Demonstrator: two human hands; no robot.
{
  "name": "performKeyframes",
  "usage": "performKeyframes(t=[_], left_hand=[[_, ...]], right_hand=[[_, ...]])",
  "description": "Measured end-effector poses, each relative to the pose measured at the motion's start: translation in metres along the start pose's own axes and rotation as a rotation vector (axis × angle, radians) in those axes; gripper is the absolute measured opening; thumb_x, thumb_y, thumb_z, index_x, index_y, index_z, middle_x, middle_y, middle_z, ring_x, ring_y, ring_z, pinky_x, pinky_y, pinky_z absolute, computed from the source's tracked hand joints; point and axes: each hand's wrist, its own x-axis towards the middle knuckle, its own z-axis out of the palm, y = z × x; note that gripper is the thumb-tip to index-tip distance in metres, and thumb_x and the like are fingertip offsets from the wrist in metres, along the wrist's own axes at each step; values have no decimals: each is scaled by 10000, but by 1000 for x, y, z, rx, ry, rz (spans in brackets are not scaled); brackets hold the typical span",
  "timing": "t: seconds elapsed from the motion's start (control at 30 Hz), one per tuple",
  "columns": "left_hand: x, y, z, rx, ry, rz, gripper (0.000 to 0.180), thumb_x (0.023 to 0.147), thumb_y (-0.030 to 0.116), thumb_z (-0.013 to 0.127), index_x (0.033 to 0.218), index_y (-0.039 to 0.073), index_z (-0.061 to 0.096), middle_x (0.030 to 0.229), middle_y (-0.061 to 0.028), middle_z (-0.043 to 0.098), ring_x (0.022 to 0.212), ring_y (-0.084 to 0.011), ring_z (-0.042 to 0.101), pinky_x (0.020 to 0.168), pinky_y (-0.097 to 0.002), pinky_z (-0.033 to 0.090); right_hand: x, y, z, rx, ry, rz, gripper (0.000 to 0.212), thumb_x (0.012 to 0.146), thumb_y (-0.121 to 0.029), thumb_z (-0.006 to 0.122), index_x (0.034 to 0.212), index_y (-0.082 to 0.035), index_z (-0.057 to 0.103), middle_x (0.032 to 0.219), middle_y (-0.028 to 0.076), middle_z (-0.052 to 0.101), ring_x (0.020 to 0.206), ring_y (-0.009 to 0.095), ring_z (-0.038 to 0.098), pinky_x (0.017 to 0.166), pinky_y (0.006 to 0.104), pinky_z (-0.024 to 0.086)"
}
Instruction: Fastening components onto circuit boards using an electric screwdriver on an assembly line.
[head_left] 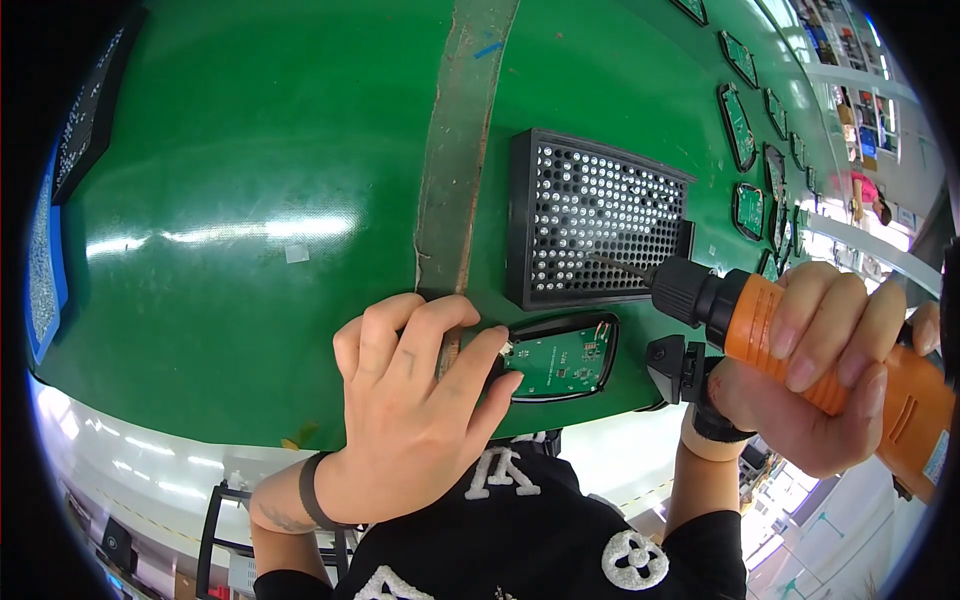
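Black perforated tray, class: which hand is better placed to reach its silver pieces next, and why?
Probably the right hand: it grips the orange power tool, whose bit points over the tray. The left hand is at the left end of the green circuit board.

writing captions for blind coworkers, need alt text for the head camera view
A person's right grip holds an orange electric screwdriver, its bit pointing toward a black tray of small silver pieces. The left grip touches the left end of a green circuit board in a black casing on a green bench, with similar boards at upper right.
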Motion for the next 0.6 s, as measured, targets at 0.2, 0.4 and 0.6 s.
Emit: performKeyframes(t=[0.2,0.4,0.6], left_hand=[[1,1,1,-11,8,-8,371,585,127,761,933,95,640,1006,-51,516,941,-264,451,795,-385,301],[5,2,-2,-31,11,-16,370,580,115,760,929,94,640,1007,-53,515,933,-266,460,785,-387,303],[3,0,1,-53,20,-34,374,571,106,761,923,97,634,1007,-51,516,921,-268,472,772,-387,306]], right_hand=[[-1,2,5,3,47,-24,274,789,-106,485,1044,-51,401,697,3,431,516,107,459,571,275,409],[-14,-6,32,51,-3,-85,323,806,-87,550,1085,-52,390,683,14,469,470,115,477,480,269,431],[-39,-9,51,160,-69,-151,410,822,-30,615,1150,-53,370,658,38,527,403,126,506,346,261,464]])
